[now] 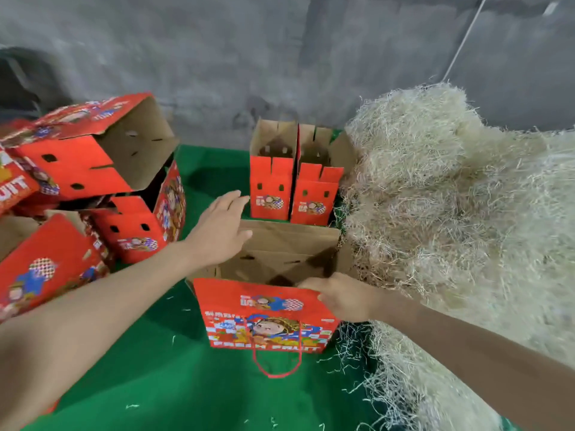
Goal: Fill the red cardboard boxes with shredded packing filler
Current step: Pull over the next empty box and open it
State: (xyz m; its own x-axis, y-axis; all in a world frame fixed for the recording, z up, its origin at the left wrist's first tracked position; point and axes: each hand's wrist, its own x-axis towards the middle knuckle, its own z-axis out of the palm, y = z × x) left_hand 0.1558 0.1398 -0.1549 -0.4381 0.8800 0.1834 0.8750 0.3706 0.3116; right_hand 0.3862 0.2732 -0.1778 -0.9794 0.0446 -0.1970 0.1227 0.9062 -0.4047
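A red cardboard box [264, 318] with a cartoon print and a red cord handle stands open on the green mat in front of me; its brown inside shows no filler. My right hand [339, 297] grips the box's near right top edge. My left hand [219, 231] hovers with straight fingers over the box's far left flap. Two more red boxes [294, 194] stand open side by side behind it. A big heap of pale shredded filler [460, 213] lies along the right, touching the boxes.
A jumbled stack of empty red boxes [93, 181] lies at the left, some on their sides. The green mat [161, 384] carries a few stray shreds. A grey concrete wall [249, 57] rises behind.
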